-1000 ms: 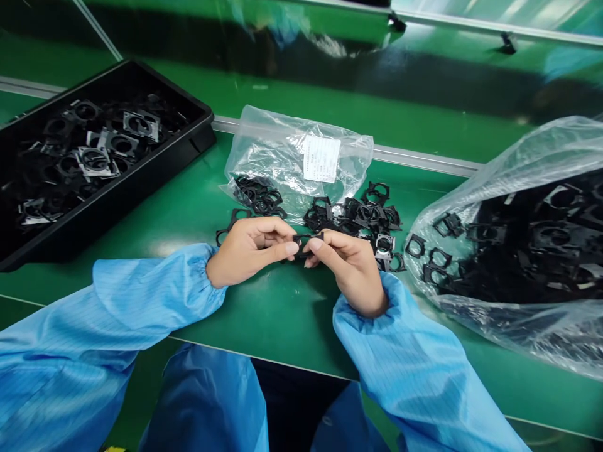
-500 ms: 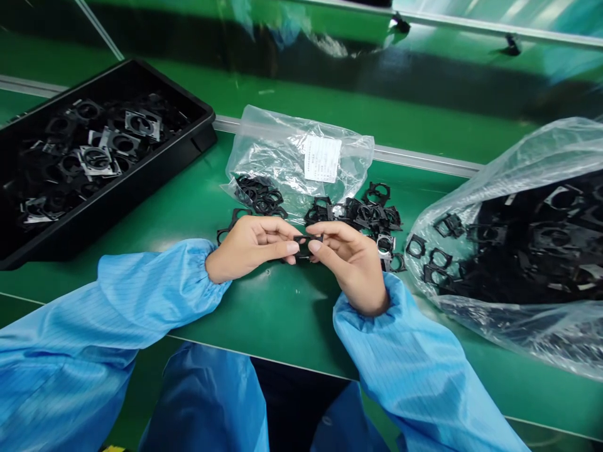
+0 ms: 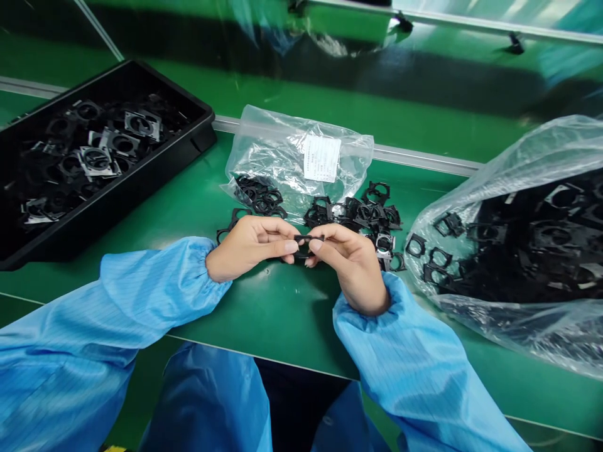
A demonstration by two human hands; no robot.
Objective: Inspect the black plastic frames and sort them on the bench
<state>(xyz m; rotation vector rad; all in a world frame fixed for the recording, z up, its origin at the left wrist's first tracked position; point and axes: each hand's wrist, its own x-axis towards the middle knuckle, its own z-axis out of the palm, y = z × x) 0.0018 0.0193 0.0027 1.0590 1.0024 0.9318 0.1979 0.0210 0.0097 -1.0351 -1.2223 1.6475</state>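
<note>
My left hand (image 3: 247, 248) and my right hand (image 3: 348, 260) meet over the green table (image 3: 264, 314), both pinching one small black plastic part (image 3: 304, 246) between thumbs and fingertips. Most of the part is hidden by my fingers. Just beyond my hands lies a loose heap of black frame parts (image 3: 362, 216). More of them spill from a small clear bag (image 3: 296, 160) with a white label.
A black tray (image 3: 106, 207) with several black and silver frame parts sits at the left. A large clear bag (image 3: 518, 245) full of black parts lies at the right. A metal rail (image 3: 424, 160) runs across behind the bags.
My hands have stayed together on the part; the right fingers shifted slightly on it. Nothing else moved.
</note>
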